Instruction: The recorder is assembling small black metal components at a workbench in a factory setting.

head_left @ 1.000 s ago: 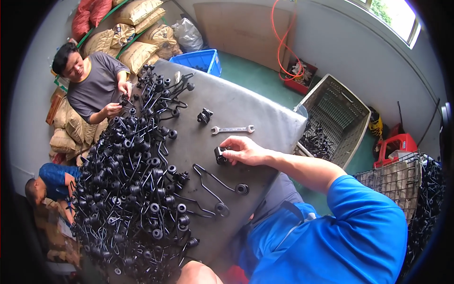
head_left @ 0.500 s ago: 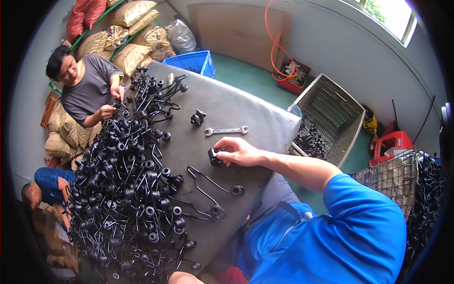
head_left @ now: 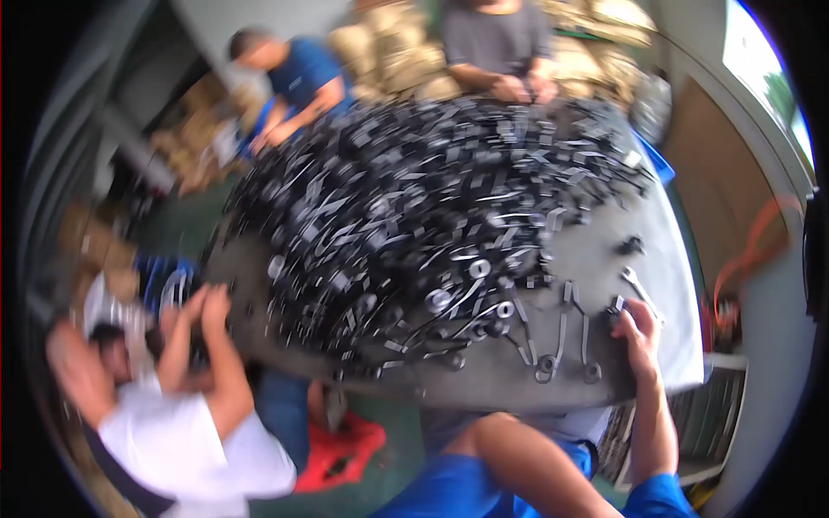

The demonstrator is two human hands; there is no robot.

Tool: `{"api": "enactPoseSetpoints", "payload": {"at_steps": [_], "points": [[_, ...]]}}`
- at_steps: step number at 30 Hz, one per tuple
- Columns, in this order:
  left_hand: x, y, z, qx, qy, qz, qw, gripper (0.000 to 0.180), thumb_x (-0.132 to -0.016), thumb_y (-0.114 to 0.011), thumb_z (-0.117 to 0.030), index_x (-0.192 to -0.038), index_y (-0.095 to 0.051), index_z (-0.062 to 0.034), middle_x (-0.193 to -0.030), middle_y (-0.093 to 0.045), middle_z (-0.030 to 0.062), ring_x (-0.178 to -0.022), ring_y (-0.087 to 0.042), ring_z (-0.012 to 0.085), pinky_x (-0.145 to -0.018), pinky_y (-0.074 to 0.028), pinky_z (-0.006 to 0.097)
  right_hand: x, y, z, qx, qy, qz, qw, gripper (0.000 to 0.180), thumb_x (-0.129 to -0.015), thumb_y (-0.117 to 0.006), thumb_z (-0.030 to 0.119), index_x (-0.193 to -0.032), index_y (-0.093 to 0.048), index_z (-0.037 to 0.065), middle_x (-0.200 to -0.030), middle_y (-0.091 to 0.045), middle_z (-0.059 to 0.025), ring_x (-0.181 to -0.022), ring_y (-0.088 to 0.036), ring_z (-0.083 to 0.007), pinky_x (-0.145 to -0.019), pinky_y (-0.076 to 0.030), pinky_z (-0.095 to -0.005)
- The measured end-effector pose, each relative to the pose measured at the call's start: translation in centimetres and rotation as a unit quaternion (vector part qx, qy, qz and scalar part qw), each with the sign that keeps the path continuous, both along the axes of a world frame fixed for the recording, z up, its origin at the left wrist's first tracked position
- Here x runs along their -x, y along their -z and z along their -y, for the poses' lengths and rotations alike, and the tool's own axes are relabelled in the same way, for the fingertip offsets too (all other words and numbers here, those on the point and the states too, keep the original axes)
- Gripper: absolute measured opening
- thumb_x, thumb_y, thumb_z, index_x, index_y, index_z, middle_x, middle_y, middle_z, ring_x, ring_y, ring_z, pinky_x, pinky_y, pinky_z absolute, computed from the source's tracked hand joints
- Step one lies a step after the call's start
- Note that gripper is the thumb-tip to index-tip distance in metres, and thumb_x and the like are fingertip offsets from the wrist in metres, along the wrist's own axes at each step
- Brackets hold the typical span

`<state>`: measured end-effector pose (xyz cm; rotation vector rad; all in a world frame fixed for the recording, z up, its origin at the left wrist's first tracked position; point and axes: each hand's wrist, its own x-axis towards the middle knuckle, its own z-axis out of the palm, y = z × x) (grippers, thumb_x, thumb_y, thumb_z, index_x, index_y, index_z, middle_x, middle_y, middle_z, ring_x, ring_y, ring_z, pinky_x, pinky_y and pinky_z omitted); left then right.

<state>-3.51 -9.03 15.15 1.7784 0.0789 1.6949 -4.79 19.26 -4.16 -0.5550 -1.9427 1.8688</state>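
My right hand [head_left: 639, 338] rests on the grey table [head_left: 518, 390] near its right end. Its fingers curl over a small black metal part [head_left: 617, 305]; the picture is blurred here. A silver wrench [head_left: 635, 283] lies just beyond the fingertips. To the left of the hand lie a few long black rods with ring ends [head_left: 561, 338]. A big heap of black metal parts [head_left: 414, 207] covers most of the table. My left hand is out of view; my bare knee [head_left: 509, 445] and blue shorts show below the table edge.
A person in a white shirt [head_left: 190, 436] reaches toward the table from the lower left. Two more people, in blue [head_left: 302, 76] and grey [head_left: 496, 39], work at the far side. A red stool [head_left: 341, 449] stands under the table. Sacks are stacked at the back.
The view has swung sharply left and blurred, so the heap now fills the middle. My right hand stays on the small black part beside the wrench.
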Motion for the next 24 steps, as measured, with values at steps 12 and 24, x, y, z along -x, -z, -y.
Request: {"api": "enactPoseSetpoints", "payload": {"at_steps": [12, 24], "points": [[-0.8, 1.5, 0.7, 0.013, -0.070, 0.043, 0.997, 0.022, -0.096, -0.053, -0.019, -0.103, -0.066, -0.0026, -0.091, -0.069, 0.0093, -0.078, -0.066, 0.0277, -0.067, -0.052, 0.035, 0.6, 0.4, 1.0, -0.025, -0.009, 0.003, 1.000, 0.027, -0.093, -0.060, 0.012, -0.117, -0.056, 0.001, -0.088, -0.057, -0.0022, -0.070, -0.055, -0.0068, -0.062, -0.049, -0.0212], [-1.2, 2.2, -2.4, 0.030, 0.057, 0.062, 0.996, 0.023, -0.097, -0.053, -0.019, -0.105, -0.065, -0.0020, -0.091, -0.069, 0.0098, -0.078, -0.066, 0.0286, -0.068, -0.052, 0.036, 0.7, 0.3, 0.5, 0.003, -0.030, -0.010, 0.999, 0.028, -0.092, -0.061, 0.011, -0.117, -0.055, 0.000, -0.089, -0.060, -0.0035, -0.069, -0.057, -0.0074, -0.062, -0.051, -0.0221]]}}
